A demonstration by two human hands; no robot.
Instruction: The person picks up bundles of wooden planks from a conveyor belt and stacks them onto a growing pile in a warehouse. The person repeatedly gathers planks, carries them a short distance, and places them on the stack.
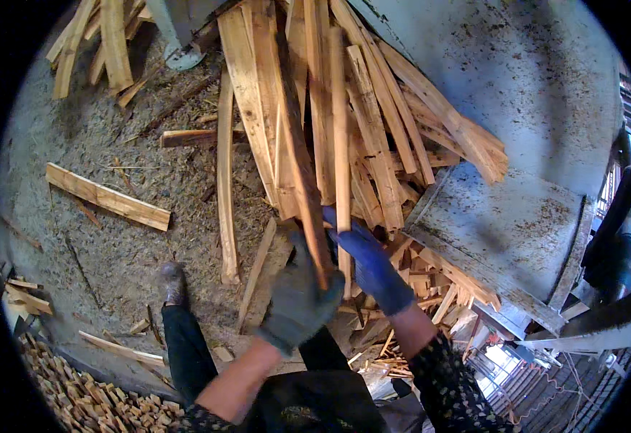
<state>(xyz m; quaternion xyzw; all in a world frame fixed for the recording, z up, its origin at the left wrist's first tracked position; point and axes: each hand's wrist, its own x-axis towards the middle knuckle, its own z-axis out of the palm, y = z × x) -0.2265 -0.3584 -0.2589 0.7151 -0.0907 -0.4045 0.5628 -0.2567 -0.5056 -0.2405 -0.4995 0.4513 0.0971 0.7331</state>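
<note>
Bark-edged slat runs forward from the left hand, its near end between curled, gloved fingers; gripping there presumably gives leverage along its length. Right hand: fingers closed round a paler slat, just right of the left fingers. Slat pile lies beyond both, likely supporting far ends.

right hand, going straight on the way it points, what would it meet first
Likely the dark-edged board, just past the narrow pale strip at the right hand, though depth is unclear.
</note>
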